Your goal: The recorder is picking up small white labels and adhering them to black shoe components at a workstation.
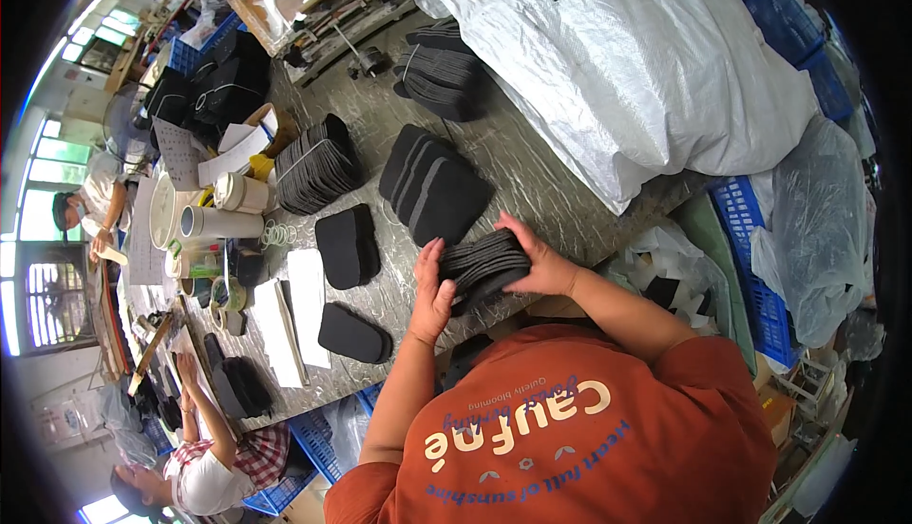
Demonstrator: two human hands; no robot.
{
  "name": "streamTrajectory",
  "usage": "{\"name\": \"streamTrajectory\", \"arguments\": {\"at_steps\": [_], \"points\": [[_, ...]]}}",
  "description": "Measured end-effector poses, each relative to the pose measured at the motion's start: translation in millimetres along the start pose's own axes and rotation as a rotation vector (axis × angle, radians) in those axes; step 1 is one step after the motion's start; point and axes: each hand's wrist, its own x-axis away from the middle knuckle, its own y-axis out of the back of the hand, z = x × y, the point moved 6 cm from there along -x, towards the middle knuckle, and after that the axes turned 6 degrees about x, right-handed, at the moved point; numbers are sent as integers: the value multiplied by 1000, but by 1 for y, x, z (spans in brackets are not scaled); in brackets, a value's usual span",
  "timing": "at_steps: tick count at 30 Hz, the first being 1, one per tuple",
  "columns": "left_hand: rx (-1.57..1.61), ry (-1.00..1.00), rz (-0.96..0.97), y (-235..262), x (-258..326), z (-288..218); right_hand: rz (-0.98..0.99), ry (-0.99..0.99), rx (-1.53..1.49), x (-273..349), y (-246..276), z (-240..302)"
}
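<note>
Near the front edge of the table, a stack of black insole-shaped pads (483, 260) is gripped between my two hands. My left hand (432, 298) presses its left end with the fingers up along the side. At the opposite end, my right hand (541, 260) has its thumb and fingers around the pads. Just beyond lies a larger fanned pile of black pads (439, 187) with grey bands showing. Two smaller black stacks, one (348, 245) farther and one (353, 333) nearer, lie to the left of my left hand.
Tied bundles of black pads (318, 165) stand farther back on the grey table (541, 158). A big white woven sack (617, 68) covers the far right. White tubs (223, 223) and papers (306, 305) sit at left, blue crates (750, 267) at right. Two people work at left.
</note>
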Motion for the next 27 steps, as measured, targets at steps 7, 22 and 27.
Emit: {"name": "streamTrajectory", "arguments": {"at_steps": [7,22,27], "points": [[-609,-143,141,-13,2,-47,-30,58,51,-2,-3,10],[-714,-68,165,-25,3,-60,-26,-5,62,0,-8,10],[-798,-58,376,-34,7,-49,-10,90,186,11,-19,4]]}}
